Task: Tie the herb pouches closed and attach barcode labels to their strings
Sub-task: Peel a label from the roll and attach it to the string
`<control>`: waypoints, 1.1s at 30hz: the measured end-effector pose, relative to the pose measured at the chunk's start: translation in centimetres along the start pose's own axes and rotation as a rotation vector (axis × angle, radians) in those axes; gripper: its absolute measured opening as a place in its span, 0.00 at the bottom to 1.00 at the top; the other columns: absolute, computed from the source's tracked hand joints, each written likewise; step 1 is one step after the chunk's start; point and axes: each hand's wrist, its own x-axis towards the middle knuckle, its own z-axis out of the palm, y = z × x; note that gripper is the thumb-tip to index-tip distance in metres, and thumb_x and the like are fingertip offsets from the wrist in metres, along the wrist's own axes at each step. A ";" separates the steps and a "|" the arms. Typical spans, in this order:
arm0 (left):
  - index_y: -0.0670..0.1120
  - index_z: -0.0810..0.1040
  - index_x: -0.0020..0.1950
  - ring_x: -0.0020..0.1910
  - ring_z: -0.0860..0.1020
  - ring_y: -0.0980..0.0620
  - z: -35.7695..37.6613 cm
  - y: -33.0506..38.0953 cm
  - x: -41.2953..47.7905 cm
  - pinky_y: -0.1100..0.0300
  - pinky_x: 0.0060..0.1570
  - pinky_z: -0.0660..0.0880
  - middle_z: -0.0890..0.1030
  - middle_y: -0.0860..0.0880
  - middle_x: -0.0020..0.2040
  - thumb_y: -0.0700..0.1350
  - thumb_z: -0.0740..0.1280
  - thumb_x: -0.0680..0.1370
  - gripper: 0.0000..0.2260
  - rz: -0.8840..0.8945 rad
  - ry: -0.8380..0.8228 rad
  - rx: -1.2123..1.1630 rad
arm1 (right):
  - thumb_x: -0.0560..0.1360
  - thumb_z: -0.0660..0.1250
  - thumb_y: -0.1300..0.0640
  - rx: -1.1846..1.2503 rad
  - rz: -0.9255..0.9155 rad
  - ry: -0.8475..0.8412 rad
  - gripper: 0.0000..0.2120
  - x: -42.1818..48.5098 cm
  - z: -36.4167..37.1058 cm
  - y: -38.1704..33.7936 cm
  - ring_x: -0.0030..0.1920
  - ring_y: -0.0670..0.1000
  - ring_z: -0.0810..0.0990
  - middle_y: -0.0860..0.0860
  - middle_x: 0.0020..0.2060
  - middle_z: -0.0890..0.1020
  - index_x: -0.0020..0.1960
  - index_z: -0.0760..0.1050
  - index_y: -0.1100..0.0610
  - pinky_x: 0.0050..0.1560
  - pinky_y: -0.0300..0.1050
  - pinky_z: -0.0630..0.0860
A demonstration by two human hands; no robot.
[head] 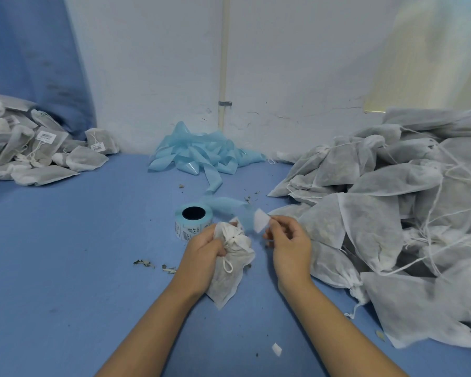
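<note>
My left hand (204, 248) grips the white mesh herb pouch (230, 263) on the blue table (65, 254), neck up for labelling; my right hand (286, 240) pinches a white barcode label (261, 219) just above it.

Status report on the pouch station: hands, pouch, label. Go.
Left hand grips tied white mesh herb pouch at its neck. Right hand pinches a white label just above it, not yet on the string. Blue label roll behind; nothing blocking.

White pouches (378, 213); pale blue backing strip (201, 156); blue table (65, 254); white label (261, 220).
</note>
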 end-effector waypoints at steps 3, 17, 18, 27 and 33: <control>0.54 0.80 0.49 0.48 0.78 0.60 -0.1 0.1 0.0 0.63 0.49 0.72 0.82 0.57 0.48 0.41 0.58 0.61 0.21 0.005 0.005 -0.019 | 0.77 0.64 0.66 0.141 0.035 0.056 0.07 -0.1 -0.2 -0.4 0.33 0.43 0.81 0.51 0.34 0.82 0.44 0.78 0.58 0.35 0.33 0.77; 0.51 0.79 0.49 0.45 0.80 0.55 0.5 1.2 0.1 0.65 0.43 0.76 0.83 0.57 0.43 0.29 0.60 0.75 0.18 0.077 0.253 -0.226 | 0.74 0.69 0.67 0.199 0.245 -0.028 0.10 -0.7 0.1 -1.2 0.34 0.40 0.81 0.46 0.33 0.84 0.53 0.79 0.56 0.38 0.31 0.77; 0.51 0.78 0.48 0.44 0.80 0.55 0.6 1.4 0.2 0.66 0.42 0.76 0.83 0.56 0.43 0.30 0.61 0.75 0.16 0.080 0.293 -0.267 | 0.74 0.69 0.66 0.214 0.281 -0.029 0.08 -0.8 0.3 -1.4 0.34 0.40 0.82 0.47 0.35 0.85 0.51 0.80 0.57 0.36 0.31 0.76; 0.48 0.70 0.65 0.59 0.75 0.58 1.2 2.4 0.2 0.63 0.59 0.72 0.76 0.52 0.62 0.34 0.67 0.76 0.20 0.232 0.437 -0.131 | 0.72 0.71 0.59 0.465 0.473 -0.183 0.03 -2.1 1.6 -3.1 0.34 0.44 0.81 0.49 0.38 0.84 0.45 0.78 0.56 0.31 0.33 0.70; 0.49 0.72 0.61 0.55 0.77 0.57 1.4 2.7 0.2 0.65 0.56 0.74 0.78 0.50 0.58 0.35 0.67 0.76 0.16 0.283 0.453 -0.126 | 0.74 0.71 0.59 0.353 0.542 -0.254 0.02 -3.2 2.2 -2.5 0.31 0.43 0.79 0.49 0.36 0.85 0.45 0.80 0.58 0.28 0.32 0.69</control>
